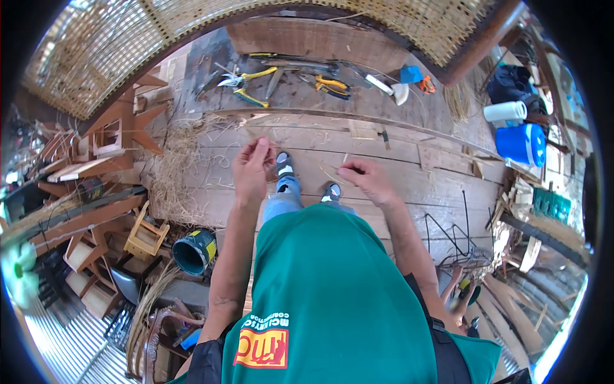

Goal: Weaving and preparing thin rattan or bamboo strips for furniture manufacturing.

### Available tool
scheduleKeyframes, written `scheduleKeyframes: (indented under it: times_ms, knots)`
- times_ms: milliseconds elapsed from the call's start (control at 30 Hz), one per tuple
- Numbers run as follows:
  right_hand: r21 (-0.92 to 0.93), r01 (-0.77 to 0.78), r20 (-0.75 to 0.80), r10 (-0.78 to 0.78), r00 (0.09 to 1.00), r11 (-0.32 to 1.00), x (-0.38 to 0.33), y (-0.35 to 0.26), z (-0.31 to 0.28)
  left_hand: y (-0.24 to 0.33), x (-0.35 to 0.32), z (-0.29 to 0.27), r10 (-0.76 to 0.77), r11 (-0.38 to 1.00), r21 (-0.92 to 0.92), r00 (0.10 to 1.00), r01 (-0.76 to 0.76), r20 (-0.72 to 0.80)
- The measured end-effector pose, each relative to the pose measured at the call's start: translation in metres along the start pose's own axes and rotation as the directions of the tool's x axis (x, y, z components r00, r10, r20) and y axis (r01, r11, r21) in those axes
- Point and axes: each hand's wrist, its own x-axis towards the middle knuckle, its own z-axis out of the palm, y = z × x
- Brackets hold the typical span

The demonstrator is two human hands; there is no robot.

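My left hand (pixel 252 171) is raised over the floor with thumb and fingers pinched together. Whatever is between its fingertips is too thin to make out. To the right, my right hand (pixel 369 182) pinches a thin pale cane strand (pixel 329 173), which curves out to the left of the fingers. Ahead, at the top, a woven cane panel (pixel 109 54) in a dark wooden frame stretches across the view. Below that panel, yellow-handled pruning shears (pixel 246 83) and orange-handled pliers (pixel 327 84) lie on a worn wooden bench (pixel 211 96), apart from both hands.
Loose cane fibres (pixel 176 169) heap on the plank floor at left, near wooden chair frames (pixel 118 134) and a dark bucket (pixel 194 251). A blue water jug (pixel 521 144) and a bent metal frame (pixel 457 240) are at right. Another person (pixel 457 301) is at lower right.
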Motion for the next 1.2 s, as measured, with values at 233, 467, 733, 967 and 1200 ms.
scheduleKeyframes:
  times_ms: [233,467,733,967,1200]
  knots:
    - [0.026,0.001,0.078,-0.003,0.997,1.000,-0.003,0.007,-0.046,0.057,0.020,-0.078,0.105,0.994,0.018,0.979,-0.103,-0.175]
    - [-0.091,-0.023,0.049,0.027,0.998,0.996,-0.032,0.016,-0.106,0.102,0.039,-0.097,0.150,0.989,0.014,0.967,-0.150,-0.205]
    - [-0.035,-0.039,-0.072,0.036,0.997,0.999,-0.093,0.011,-0.168,0.137,0.070,-0.097,0.178,0.980,-0.065,0.971,-0.190,-0.159]
    - [-0.099,-0.040,-0.136,0.026,0.990,0.994,-0.137,-0.003,-0.193,0.152,0.079,-0.039,0.150,0.984,-0.087,0.986,-0.156,-0.074]
    - [-0.137,-0.037,-0.228,0.005,0.974,0.990,-0.176,-0.004,-0.235,0.171,0.086,-0.005,0.145,0.987,-0.069,0.989,-0.145,0.001]
